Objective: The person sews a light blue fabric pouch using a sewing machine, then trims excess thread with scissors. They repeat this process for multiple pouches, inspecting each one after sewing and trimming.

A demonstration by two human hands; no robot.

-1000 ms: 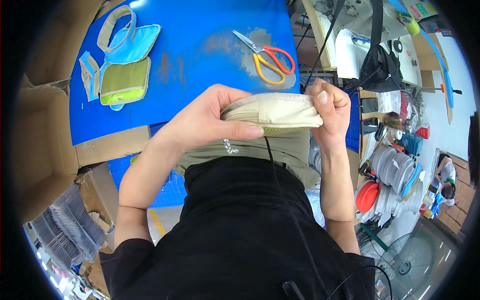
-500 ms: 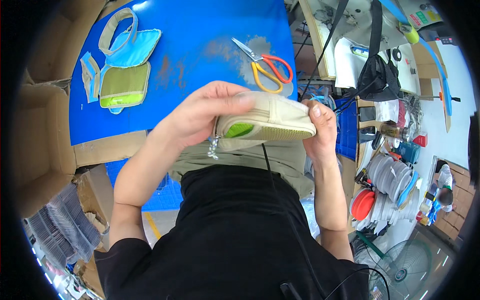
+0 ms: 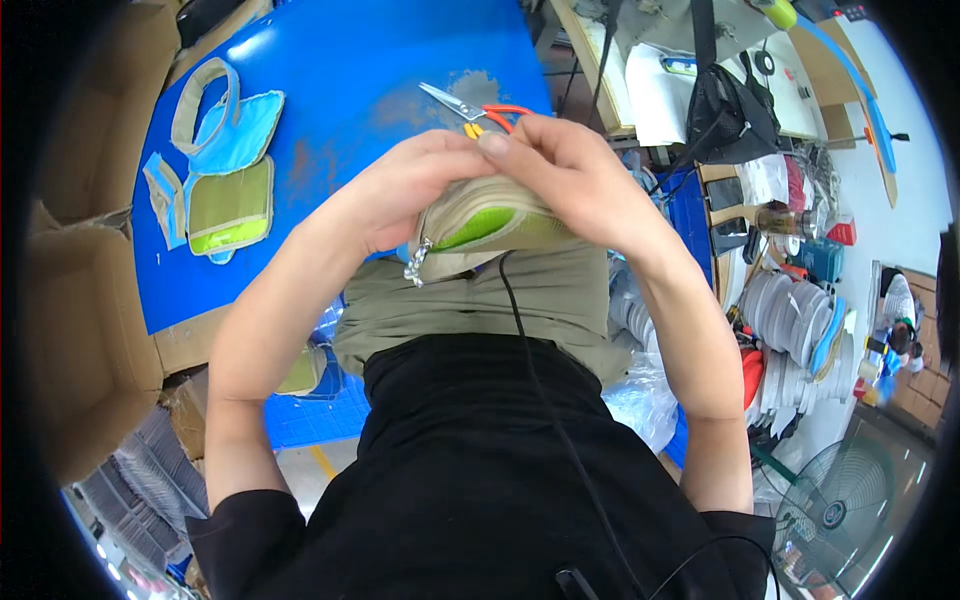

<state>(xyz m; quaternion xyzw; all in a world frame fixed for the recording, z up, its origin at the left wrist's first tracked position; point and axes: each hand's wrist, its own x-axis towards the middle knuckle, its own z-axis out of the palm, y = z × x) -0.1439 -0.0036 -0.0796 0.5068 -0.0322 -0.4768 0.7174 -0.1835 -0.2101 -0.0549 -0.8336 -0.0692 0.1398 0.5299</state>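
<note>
gripping the beige-and-green pouch (image 3: pixel 490 235) above the lap (image 3: pixel 440 315), the left hand (image 3: pixel 415 185) and right hand (image 3: pixel 575 180) hold a piece that looks already stitched into shape, while flat blue-and-green pieces (image 3: pixel 232 205) lie unhandled on the bench (image 3: pixel 350 60).

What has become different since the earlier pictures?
The right-hand grip has moved left from the right end of the beige pouch to beside the left-hand grip, and now partly hides the scissors. Since the first picture the pouch has turned, showing its green panel. Nothing new was taken up. Unchanged: the left-hand grip holds the pouch; the scissors and fabric pieces lie on the blue table.
</note>
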